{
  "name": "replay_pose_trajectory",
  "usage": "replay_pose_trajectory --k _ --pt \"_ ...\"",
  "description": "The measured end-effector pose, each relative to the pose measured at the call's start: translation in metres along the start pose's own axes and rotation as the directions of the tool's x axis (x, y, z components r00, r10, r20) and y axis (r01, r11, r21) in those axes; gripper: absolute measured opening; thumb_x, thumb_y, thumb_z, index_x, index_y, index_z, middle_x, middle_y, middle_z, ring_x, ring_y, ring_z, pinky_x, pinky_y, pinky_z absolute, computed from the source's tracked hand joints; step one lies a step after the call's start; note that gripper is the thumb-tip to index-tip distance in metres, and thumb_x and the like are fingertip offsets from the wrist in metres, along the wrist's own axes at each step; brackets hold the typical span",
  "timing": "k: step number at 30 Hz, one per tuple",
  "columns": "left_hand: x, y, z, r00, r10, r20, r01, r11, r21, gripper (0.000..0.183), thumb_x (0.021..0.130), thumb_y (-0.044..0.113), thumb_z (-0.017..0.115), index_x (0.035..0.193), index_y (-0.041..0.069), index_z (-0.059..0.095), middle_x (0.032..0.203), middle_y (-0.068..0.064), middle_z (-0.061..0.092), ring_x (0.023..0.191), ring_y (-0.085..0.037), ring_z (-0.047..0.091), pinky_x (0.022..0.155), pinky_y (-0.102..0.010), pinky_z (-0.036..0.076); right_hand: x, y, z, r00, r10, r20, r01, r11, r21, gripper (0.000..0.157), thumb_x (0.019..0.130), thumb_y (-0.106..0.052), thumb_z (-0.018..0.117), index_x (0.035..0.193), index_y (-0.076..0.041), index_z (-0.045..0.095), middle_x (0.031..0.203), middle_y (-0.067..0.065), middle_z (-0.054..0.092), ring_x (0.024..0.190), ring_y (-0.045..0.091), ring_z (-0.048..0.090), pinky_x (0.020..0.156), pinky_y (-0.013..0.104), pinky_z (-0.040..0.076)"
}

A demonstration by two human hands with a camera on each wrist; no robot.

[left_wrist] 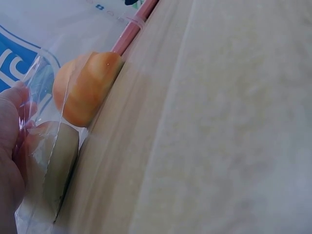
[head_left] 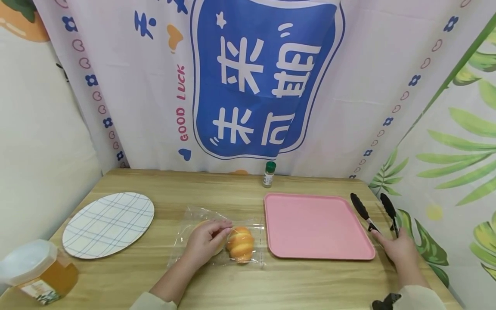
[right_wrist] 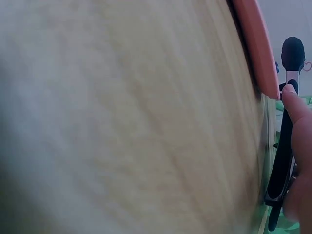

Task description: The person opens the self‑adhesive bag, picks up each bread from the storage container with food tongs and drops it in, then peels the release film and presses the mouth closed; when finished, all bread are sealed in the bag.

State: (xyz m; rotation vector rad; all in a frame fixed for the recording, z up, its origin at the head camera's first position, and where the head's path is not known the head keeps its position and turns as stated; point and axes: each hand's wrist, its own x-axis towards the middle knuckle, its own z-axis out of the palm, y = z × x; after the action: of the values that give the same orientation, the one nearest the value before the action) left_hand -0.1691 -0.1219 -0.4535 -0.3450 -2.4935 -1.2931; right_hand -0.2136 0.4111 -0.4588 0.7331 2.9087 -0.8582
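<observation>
My left hand (head_left: 207,241) pinches a clear plastic bag (head_left: 182,234) that lies on the table. Inside it is an orange-brown croissant-shaped bun (head_left: 241,244), just right of the fingertips. Another rounded bread piece (left_wrist: 53,161) lies beside it, largely covered by the hand in the head view. At the table's right side, my right hand (head_left: 401,254) grips a pair of black-tipped tongs (head_left: 361,207), whose two arms stand spread apart, tips pointing away from me. Next to them lies a pink rectangular tray (head_left: 315,226), with nothing on it.
An oval white plate with blue checks (head_left: 108,226) lies at the left. Nearer me on that side stands a jar of amber contents (head_left: 54,275) with a whitish lid. A small green-capped bottle (head_left: 268,175) stands at the back edge, before a printed curtain (head_left: 155,107).
</observation>
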Motion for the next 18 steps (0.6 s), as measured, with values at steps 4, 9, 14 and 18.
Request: replay_pose_trajectory --k 4,9,14,18 --pt "0.001 0.000 0.001 1.000 -0.004 0.005 0.004 1.000 0.012 0.010 0.089 0.016 0.072 0.097 0.017 0.077 0.105 0.003 0.076 0.104 -0.019 0.070 0.110 -0.044 0.046 -0.011 -0.012 0.004 0.994 -0.072 -0.084 0.073 0.997 0.017 0.104 0.094 -0.062 0.048 0.151 0.011 0.001 0.153 0.041 0.008 0.140 0.059 0.013 0.115 0.069 0.018" --pt "0.002 0.001 0.000 1.000 -0.021 0.007 0.021 1.000 0.020 0.010 0.089 0.018 0.072 0.098 0.017 0.077 0.100 0.005 0.076 0.083 -0.007 0.066 0.098 -0.041 0.055 -0.036 -0.047 0.013 0.968 -0.206 -0.146 0.219 0.972 0.083 0.087 0.097 -0.049 0.053 0.152 0.007 0.017 0.156 0.034 0.016 0.144 0.053 0.016 0.118 0.066 0.017" --pt "0.003 0.003 0.000 0.999 -0.036 0.002 0.036 0.999 0.023 0.012 0.090 0.018 0.071 0.100 0.014 0.076 0.093 0.005 0.076 0.072 0.003 0.055 0.088 -0.035 0.057 -0.072 -0.091 0.031 0.940 -0.334 -0.070 0.341 0.911 0.232 0.074 0.096 -0.041 0.060 0.150 0.000 0.031 0.156 0.027 0.028 0.141 0.051 0.027 0.116 0.066 0.025" --pt "0.003 0.005 0.001 0.998 -0.060 -0.016 0.061 0.998 0.033 0.011 0.090 0.017 0.071 0.099 0.013 0.076 0.091 0.004 0.075 0.073 -0.001 0.057 0.070 -0.023 0.054 -0.105 -0.126 0.053 0.911 -0.412 0.025 0.377 0.856 0.354 0.067 0.096 -0.039 0.061 0.149 -0.005 0.036 0.155 0.020 0.035 0.138 0.048 0.035 0.114 0.062 0.032"
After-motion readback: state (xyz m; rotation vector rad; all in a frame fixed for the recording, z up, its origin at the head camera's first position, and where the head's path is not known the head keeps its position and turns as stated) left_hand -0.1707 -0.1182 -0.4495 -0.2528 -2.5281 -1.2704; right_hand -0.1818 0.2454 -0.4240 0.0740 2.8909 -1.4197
